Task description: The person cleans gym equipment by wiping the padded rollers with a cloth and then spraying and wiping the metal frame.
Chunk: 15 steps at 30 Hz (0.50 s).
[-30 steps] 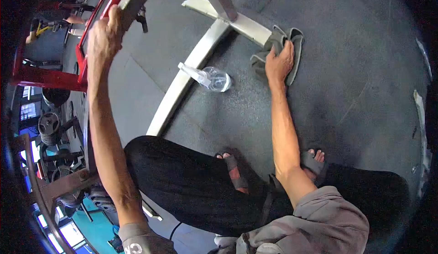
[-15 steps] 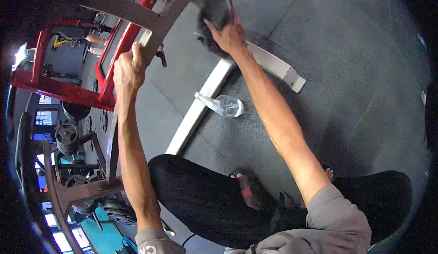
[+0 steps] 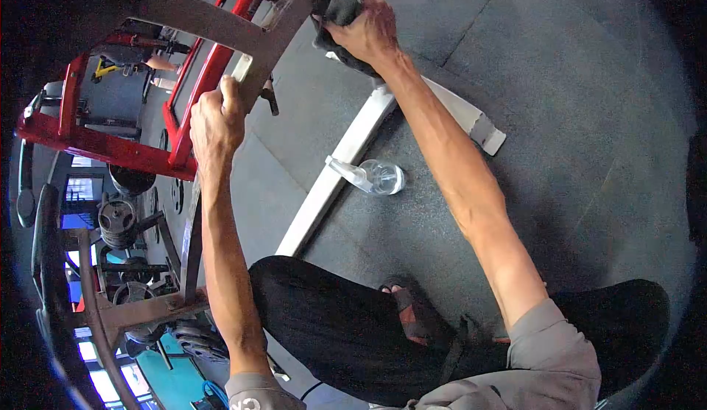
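My right hand [image 3: 368, 30] is closed on a dark grey cloth [image 3: 339, 1], which lies against the upper end of a grey metal beam [image 3: 283, 23] of a gym machine. Part of the cloth hangs below my palm. Farther left, my left hand [image 3: 219, 121] is wrapped around the lower part of that frame, thumb up beside a pale metal piece [image 3: 242, 66]. A clear spray bottle [image 3: 383, 177] with a white head stands on the floor next to the white base bar [image 3: 331, 170].
Red machine frames [image 3: 110, 148] stand to the left, with weight plates [image 3: 118, 222] on a rack behind them. A white crossbar foot [image 3: 464, 111] lies under my right forearm. Black rubber flooring [image 3: 574, 115] extends to the right. Another person's leg [image 3: 160, 64] shows at the upper left.
The cloth in my right hand has come up against the beam's end and is more bunched. My left hand keeps its hold. The whole view has shifted slightly.
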Each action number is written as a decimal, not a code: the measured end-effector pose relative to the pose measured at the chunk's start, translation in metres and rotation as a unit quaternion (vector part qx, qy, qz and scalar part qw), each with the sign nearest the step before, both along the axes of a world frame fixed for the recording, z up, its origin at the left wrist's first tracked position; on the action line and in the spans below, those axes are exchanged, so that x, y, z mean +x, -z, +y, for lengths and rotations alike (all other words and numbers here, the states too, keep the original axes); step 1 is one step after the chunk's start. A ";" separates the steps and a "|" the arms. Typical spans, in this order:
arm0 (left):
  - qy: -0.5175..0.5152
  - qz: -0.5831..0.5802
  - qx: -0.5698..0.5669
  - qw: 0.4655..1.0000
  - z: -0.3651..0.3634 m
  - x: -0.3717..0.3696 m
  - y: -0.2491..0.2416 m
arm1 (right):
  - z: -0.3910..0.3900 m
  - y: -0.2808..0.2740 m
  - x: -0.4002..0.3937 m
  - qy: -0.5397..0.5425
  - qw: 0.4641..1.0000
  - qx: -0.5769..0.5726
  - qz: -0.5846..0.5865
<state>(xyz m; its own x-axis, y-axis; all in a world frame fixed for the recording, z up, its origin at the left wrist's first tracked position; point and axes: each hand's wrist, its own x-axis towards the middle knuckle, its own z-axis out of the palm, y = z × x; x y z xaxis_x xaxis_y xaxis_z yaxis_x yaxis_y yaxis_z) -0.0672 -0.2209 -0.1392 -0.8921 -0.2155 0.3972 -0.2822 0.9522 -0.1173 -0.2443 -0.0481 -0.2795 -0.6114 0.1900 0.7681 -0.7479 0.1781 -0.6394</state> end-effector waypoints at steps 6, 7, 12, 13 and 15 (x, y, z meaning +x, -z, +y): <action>-0.016 -0.019 0.008 1.000 0.013 0.002 -0.008 | -0.001 0.069 0.026 -0.011 0.977 -0.002 -0.214; 0.015 -0.020 -0.026 0.999 0.008 0.004 -0.005 | 0.000 0.089 0.026 -0.015 0.971 0.009 -0.237; -0.072 -0.005 0.054 0.996 0.013 0.000 -0.007 | 0.016 0.046 0.023 -0.041 0.984 0.015 -0.172; -0.079 -0.012 0.077 0.994 0.013 0.000 -0.008 | 0.012 0.027 0.019 -0.025 0.990 0.007 -0.142; -0.058 -0.024 0.077 0.995 0.011 0.001 -0.008 | 0.012 -0.022 0.013 -0.027 0.996 -0.003 -0.085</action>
<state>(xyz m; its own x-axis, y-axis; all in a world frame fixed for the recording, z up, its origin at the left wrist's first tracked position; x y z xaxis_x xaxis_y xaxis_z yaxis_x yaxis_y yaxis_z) -0.0667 -0.2101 -0.1308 -0.8745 -0.3739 0.3089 -0.3895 0.9210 0.0119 -0.2314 -0.0364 -0.2576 -0.7423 0.1568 0.6514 -0.6368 0.1370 -0.7587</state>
